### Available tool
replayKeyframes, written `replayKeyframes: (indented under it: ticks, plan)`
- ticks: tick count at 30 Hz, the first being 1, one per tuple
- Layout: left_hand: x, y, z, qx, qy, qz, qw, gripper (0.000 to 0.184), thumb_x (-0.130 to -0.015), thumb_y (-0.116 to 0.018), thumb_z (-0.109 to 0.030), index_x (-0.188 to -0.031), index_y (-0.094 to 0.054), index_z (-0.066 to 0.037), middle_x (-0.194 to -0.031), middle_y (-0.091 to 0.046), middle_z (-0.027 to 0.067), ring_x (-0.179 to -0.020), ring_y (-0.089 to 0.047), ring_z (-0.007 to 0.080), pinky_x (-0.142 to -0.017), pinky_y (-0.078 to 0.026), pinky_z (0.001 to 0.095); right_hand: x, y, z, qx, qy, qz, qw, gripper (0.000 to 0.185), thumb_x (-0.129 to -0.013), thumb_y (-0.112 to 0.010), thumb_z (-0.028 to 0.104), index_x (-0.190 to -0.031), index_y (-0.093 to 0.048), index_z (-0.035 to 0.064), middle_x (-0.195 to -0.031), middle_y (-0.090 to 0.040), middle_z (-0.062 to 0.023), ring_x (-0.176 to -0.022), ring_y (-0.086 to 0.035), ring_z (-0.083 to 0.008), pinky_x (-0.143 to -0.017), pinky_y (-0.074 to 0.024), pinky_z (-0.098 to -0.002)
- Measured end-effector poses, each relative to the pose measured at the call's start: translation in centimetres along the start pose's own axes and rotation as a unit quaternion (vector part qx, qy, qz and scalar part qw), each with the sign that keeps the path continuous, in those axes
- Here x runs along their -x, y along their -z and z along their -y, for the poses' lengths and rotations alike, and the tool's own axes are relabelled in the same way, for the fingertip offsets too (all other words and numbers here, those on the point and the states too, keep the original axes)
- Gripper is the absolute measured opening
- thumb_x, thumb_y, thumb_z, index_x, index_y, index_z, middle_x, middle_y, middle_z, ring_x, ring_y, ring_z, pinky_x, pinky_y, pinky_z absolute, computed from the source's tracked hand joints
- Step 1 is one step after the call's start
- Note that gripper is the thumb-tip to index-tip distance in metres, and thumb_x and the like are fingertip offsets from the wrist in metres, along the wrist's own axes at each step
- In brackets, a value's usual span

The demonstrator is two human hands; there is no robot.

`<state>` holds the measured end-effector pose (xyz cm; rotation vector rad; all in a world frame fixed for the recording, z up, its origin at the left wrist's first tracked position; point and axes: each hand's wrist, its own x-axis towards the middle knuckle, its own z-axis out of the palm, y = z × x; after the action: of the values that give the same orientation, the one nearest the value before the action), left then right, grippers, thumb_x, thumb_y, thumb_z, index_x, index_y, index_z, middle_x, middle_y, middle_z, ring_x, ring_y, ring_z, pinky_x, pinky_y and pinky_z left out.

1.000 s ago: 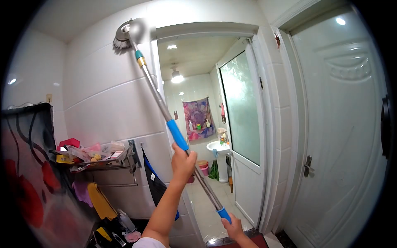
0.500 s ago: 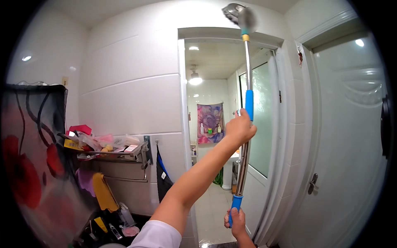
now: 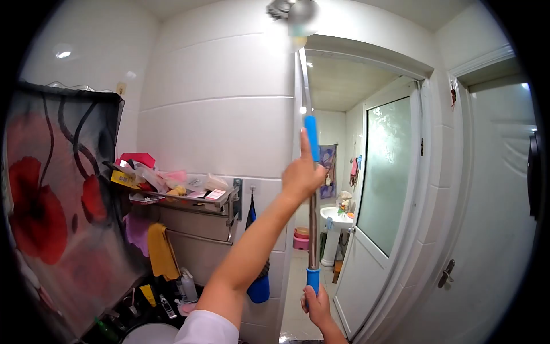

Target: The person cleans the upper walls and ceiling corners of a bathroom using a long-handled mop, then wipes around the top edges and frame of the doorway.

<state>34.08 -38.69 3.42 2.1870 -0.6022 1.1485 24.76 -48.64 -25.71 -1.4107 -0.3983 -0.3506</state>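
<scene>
A long steel-handled mop (image 3: 313, 229) with blue grip sleeves stands nearly upright in front of me, its blurred grey head (image 3: 299, 14) raised high against the wall above the doorway. My left hand (image 3: 303, 178) wraps the pole just below the upper blue sleeve, its index finger stretched up along it. Lower down, my right hand (image 3: 318, 304) is closed round the blue grip at the bottom end. Whether the head touches the wall I cannot tell.
On the left, a metal rack (image 3: 189, 209) holds bags and boxes, with a yellow cloth (image 3: 162, 252) hanging below. A poppy-patterned cloth (image 3: 63, 189) hangs further left. Behind the pole, a doorway shows a washbasin (image 3: 337, 217) and frosted-glass door (image 3: 389, 178). A white door (image 3: 498, 200) stands right.
The view has turned left. The mop head has moved leftward from above the doorway to the wall by its upper left corner, and the pole now leans left. Both hands keep their hold.
</scene>
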Motion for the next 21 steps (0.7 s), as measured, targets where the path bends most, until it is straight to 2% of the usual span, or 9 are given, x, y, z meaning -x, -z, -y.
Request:
replayKeyframes:
  ticks: [3,5,8,11,13,16,18,20,21]
  plan:
    - [-0.9,3.5,3.1,0.019,0.068,-0.005,0.997,0.097,-0.074,-0.054,-0.025,-0.142,0.013,-0.007,-0.091,-0.062,0.0263,-0.076,-0.062,0.0403,-0.069,-0.050,0.0469,-1.9,-0.9,1.0,0.072,0.019,0.008,0.997,0.034,-0.093,-0.050,0.036,-0.081,-0.046,0.0046,-0.056,-0.050,-0.0021,-0.045,-0.046,-0.0080,-0.042,-0.0351,-0.0241]
    - [-1.7,4.8,5.2,0.020,0.062,-0.091,0.994,0.098,-0.073,-0.054,-0.026,-0.142,0.013,-0.005,-0.084,-0.062,0.0252,-0.073,-0.062,0.0395,-0.068,-0.050,0.0454,-2.9,-1.5,2.3,0.104,0.029,0.008,0.994,0.034,-0.093,-0.051,0.036,-0.080,-0.048,0.0040,-0.057,-0.051,-0.0022,-0.047,-0.046,-0.0084,-0.044,-0.0359,-0.0252]
    - [-2.2,6.6,6.0,0.028,0.114,-0.090,0.989,0.099,-0.073,-0.055,-0.027,-0.141,0.013,-0.003,-0.080,-0.062,0.0235,-0.072,-0.062,0.0395,-0.067,-0.049,0.0458,-3.0,-1.7,3.9,0.140,0.072,-0.016,0.987,0.034,-0.091,-0.054,0.035,-0.082,-0.052,0.0024,-0.056,-0.051,-0.0030,-0.049,-0.048,-0.0099,-0.047,-0.0379,-0.0271]
    - [-0.7,5.7,6.0,0.041,0.083,-0.091,0.992,0.099,-0.073,-0.055,-0.025,-0.140,0.014,-0.001,-0.079,-0.062,0.0234,-0.072,-0.062,0.0400,-0.067,-0.049,0.0463,-1.6,-1.2,3.7,0.139,0.066,-0.026,0.988,0.032,-0.091,-0.054,0.033,-0.086,-0.054,0.0015,-0.056,-0.051,-0.0033,-0.052,-0.050,-0.0108,-0.050,-0.0394,-0.0277]
    - [0.9,3.4,6.5,0.068,0.046,-0.088,0.993,0.097,-0.073,-0.054,-0.020,-0.139,0.013,0.002,-0.076,-0.060,0.0246,-0.066,-0.060,0.0399,-0.060,-0.048,0.0444,0.1,-0.3,1.5,0.137,0.039,-0.051,0.988,0.030,-0.090,-0.054,0.031,-0.086,-0.054,0.0017,-0.057,-0.051,-0.0035,-0.052,-0.050,-0.0110,-0.049,-0.0395,-0.0282]
    - [5.8,0.2,5.6,0.056,0.054,-0.045,0.996,0.098,-0.073,-0.056,-0.020,-0.139,0.014,0.001,-0.069,-0.060,0.0238,-0.061,-0.059,0.0416,-0.055,-0.047,0.0483,2.6,1.8,-4.4,0.170,0.022,-0.059,0.983,0.029,-0.090,-0.054,0.031,-0.083,-0.053,0.0021,-0.057,-0.052,-0.0024,-0.052,-0.050,-0.0108,-0.049,-0.0392,-0.0280]
    - [9.7,-3.6,6.0,0.046,0.061,-0.017,0.997,0.099,-0.075,-0.057,-0.022,-0.140,0.015,0.000,-0.065,-0.060,0.0242,-0.057,-0.060,0.0415,-0.055,-0.049,0.0501,4.7,3.5,-9.3,0.192,0.035,-0.072,0.978,0.027,-0.090,-0.053,0.031,-0.079,-0.048,0.0064,-0.055,-0.046,0.0015,-0.046,-0.042,-0.0064,-0.042,-0.0324,-0.0230]
    - [14.4,-6.6,5.7,0.065,0.086,0.018,0.994,0.098,-0.076,-0.057,-0.022,-0.140,0.013,0.001,-0.063,-0.060,0.0242,-0.054,-0.059,0.0418,-0.053,-0.048,0.0512,7.1,8.0,-23.6,0.352,0.150,-0.140,0.913,0.038,-0.089,-0.055,0.031,-0.107,-0.054,-0.0026,-0.063,-0.056,-0.0112,-0.054,-0.051,-0.0237,-0.053,-0.0418,-0.0372]
    - [16.9,-7.7,5.2,0.059,0.098,0.044,0.992,0.098,-0.076,-0.057,-0.023,-0.139,0.013,0.003,-0.063,-0.060,0.0239,-0.053,-0.059,0.0413,-0.052,-0.048,0.0511,9.4,8.7,-25.1,0.340,0.142,-0.133,0.920,0.039,-0.090,-0.054,0.032,-0.108,-0.053,-0.0023,-0.065,-0.056,-0.0112,-0.056,-0.052,-0.0234,-0.054,-0.0424,-0.0367]
